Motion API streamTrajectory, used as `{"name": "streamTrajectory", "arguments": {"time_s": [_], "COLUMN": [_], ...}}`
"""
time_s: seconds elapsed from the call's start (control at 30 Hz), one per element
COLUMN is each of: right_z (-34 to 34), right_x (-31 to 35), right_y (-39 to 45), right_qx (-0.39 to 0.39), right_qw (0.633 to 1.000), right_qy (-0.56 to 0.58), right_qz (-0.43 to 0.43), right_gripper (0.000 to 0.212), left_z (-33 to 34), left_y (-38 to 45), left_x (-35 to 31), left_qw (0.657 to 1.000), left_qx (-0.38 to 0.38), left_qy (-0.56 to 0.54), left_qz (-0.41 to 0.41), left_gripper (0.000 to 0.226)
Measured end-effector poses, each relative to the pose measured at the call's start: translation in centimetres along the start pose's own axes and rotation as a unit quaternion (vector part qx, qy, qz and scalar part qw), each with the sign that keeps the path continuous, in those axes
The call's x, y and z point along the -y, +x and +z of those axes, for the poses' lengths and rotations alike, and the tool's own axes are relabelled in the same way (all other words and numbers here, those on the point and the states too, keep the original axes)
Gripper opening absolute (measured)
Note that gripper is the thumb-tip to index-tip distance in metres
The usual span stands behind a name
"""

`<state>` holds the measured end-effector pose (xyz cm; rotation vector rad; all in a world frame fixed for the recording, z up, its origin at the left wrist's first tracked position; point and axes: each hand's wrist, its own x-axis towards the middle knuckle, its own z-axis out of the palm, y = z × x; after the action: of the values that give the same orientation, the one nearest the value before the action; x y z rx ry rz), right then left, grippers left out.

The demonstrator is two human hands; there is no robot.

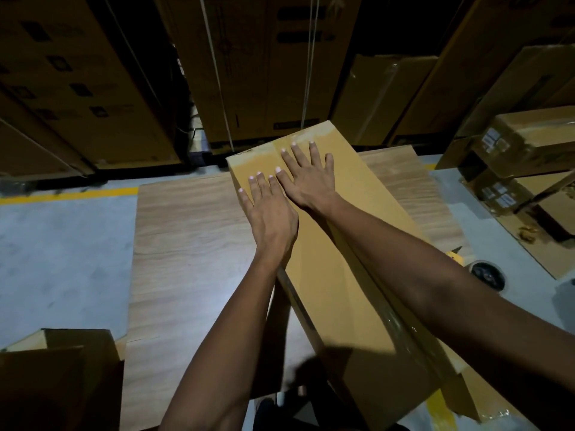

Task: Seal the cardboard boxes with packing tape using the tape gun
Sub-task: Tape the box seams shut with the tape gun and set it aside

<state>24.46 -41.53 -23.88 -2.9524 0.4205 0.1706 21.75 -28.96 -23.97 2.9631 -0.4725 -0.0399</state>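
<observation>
A long cardboard box (367, 244) lies on a wooden table (186, 237), running from near me to the far edge. A strip of clear tape (392, 318) runs along its top seam. My left hand (270, 213) lies flat on the box's far left part, fingers straight. Beside it, my right hand (308, 178) presses flat on the seam near the far end, fingers spread. The tape gun (487, 272) lies on the table's right side, mostly hidden behind my right forearm; only its tape roll and a yellow part show.
An open cardboard box (59, 377) stands at the near left. Stacked labelled cartons (529, 169) fill the right side. Tall cartons (267, 63) line the back. A yellow floor line (68, 195) runs at the left.
</observation>
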Motion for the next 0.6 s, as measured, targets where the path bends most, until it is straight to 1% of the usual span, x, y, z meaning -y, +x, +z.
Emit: {"name": "streamTrajectory", "arguments": {"time_s": [0.17,0.27,0.47,0.53,0.6], "right_z": [0.3,0.5,1.0,1.1,1.2], "right_x": [-0.8,-1.0,-2.6,-2.9,-2.9], "right_y": [-5.6,-8.5,-18.1,-21.5,-23.1], "right_qx": [0.011,0.018,0.020,0.022,0.023], "right_qw": [0.999,0.999,0.997,0.994,0.993], "right_qy": [0.021,0.024,0.012,0.012,0.015], "right_qz": [0.032,0.042,0.076,0.102,0.119], "right_gripper": [0.065,0.065,0.064,0.063,0.062], "left_z": [-0.7,-0.9,-0.4,-0.5,-0.9], "left_y": [-0.2,-0.4,-0.3,-0.5,-0.7], "left_x": [0.1,0.2,0.5,0.5,0.5], "left_qw": [1.000,0.999,0.995,0.994,0.994], "left_qx": [0.010,0.002,-0.034,-0.035,-0.041], "left_qy": [-0.013,-0.033,-0.094,-0.101,-0.093], "left_qz": [0.011,0.018,0.023,0.027,0.043], "left_gripper": [0.059,0.060,0.047,0.043,0.040]}}
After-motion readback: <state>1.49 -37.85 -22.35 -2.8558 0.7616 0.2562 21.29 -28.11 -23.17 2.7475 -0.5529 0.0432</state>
